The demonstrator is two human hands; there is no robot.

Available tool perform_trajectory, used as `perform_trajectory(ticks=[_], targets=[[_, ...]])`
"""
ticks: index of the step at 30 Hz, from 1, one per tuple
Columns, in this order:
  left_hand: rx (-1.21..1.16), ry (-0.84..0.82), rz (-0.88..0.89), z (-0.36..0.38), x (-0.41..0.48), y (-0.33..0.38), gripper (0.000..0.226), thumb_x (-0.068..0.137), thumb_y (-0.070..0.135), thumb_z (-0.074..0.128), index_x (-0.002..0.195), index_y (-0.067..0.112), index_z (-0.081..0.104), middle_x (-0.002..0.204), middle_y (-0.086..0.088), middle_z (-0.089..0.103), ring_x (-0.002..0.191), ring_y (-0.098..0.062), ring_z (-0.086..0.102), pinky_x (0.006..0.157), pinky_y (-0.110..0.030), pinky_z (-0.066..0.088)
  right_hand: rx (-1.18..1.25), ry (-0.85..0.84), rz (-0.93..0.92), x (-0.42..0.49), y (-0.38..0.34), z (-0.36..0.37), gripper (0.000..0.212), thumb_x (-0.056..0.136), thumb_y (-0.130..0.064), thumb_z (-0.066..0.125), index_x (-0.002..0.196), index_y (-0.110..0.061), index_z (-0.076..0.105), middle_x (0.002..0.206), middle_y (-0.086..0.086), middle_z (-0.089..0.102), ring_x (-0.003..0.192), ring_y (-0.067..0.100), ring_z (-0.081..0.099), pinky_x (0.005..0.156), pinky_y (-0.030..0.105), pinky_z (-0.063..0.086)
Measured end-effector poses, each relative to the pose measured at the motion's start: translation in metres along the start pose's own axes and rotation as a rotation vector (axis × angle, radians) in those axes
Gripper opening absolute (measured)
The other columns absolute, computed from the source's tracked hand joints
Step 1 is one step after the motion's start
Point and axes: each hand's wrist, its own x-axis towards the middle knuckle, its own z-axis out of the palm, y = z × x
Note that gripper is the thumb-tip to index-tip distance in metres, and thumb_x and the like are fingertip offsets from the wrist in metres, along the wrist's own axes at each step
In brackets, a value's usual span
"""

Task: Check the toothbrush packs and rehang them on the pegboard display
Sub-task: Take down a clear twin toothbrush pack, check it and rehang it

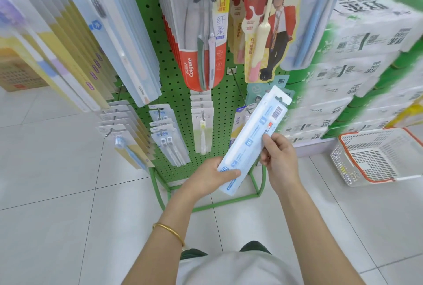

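Presently in hand: one toothbrush pack (251, 138), long, pale blue and white; both hands hold it in front of the lower right part of the pegboard (178, 92); it seems clear of the board, though this is not certain
Pack attitude: tilted; hang-tab end up and to the right, foot end down towards the person; barcode side faces the camera, so the back is what is being read
Left hand (212, 175): grips the foot end; thumb laid across the printed face; fingers behind the pack, hidden
Right hand (279, 156): pinches the right edge at about mid-length; thumb on the face, other fingers curled behind
Nearest peg (238, 83): wire hook near the board's right edge, just above and left of the tab end; most of its shaft shows bare; some packs sit behind the held one, but I cannot tell whether they hang on this hook
Already hanging: Colgate pack (201, 33) and canban pack (263, 33) on the upper rows; smaller packs on the lower rows towards the left edge; rows look orderly
Off the board: basket (350, 154), white with orange rim, on the floor to the right
Progress (judgement): check under way for this pack; rehang not yet done; how many packs were already checked cannot be told; no other loose pack in view
Left to do (judgement): bring the tab hole to a hook; thread it on; let the pack hang straight
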Motion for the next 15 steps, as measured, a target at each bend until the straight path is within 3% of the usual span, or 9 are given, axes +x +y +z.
perform_trajectory(ticks=[4, 7, 10, 13, 15], targets=[[0.064, 0.093, -0.068, -0.001, 0.002, 0.001, 0.018, 0.091, 0.034, 0.062, 0.097, 0.018, 0.069, 0.090, 0.001, 0.068, 0.076, -0.013, 0.061, 0.070, -0.024, 0.047, -0.051, -0.121, -0.005, -0.003, -0.002, 0.000, 0.015, 0.093, -0.007, 0.054, 0.078, -0.009, 0.055, 0.047, -0.001, 0.045, 0.041, 0.010, 0.036, 0.043, 0.020, 0.029], [0.000, 0.195, -0.034, -0.003, 0.004, 0.007, 0.036, 0.092, 0.036, 0.059, 0.097, 0.001, 0.066, 0.093, -0.012, 0.070, 0.080, -0.024, 0.063, 0.073, -0.034, 0.048, -0.131, -0.237, 0.002, -0.005, -0.003, 0.003, 0.009, 0.090, -0.002, 0.057, 0.082, -0.005, 0.058, 0.049, 0.000, 0.050, 0.042, 0.010, 0.040, 0.042, 0.020, 0.032], [-0.076, 0.325, 0.056, -0.009, 0.005, 0.018, 0.030, 0.092, 0.034, 0.060, 0.097, 0.006, 0.067, 0.098, -0.009, 0.072, 0.090, -0.025, 0.068, 0.080, -0.041, 0.053, -0.210, -0.346, 0.023, -0.009, -0.002, 0.008, 0.009, 0.088, 0.000, 0.059, 0.079, -0.002, 0.060, 0.052, -0.002, 0.054, 0.044, 0.009, 0.042, 0.043, 0.020, 0.033], [-0.158, 0.475, 0.188, -0.015, 0.004, 0.028, 0.006, 0.090, 0.025, 0.063, 0.093, 0.021, 0.066, 0.091, 0.003, 0.071, 0.082, -0.010, 0.066, 0.074, -0.029, 0.053, -0.257, -0.432, 0.038, -0.009, -0.001, 0.012, 0.009, 0.086, 0.002, 0.061, 0.077, 0.000, 0.060, 0.051, -0.005, 0.054, 0.046, 0.008, 0.043, 0.044, 0.019, 0.033], [-0.227, 0.572, 0.276, -0.019, 0.003, 0.034, 0.007, 0.090, 0.018, 0.064, 0.089, 0.025, 0.062, 0.085, 0.008, 0.067, 0.073, 0.001, 0.061, 0.067, -0.017, 0.050, -0.295, -0.473, 0.049, -0.008, 0.000, 0.012, 0.008, 0.085, 0.001, 0.063, 0.078, 0.003, 0.060, 0.053, -0.003, 0.054, 0.047, 0.008, 0.043, 0.045, 0.019, 0.033]])
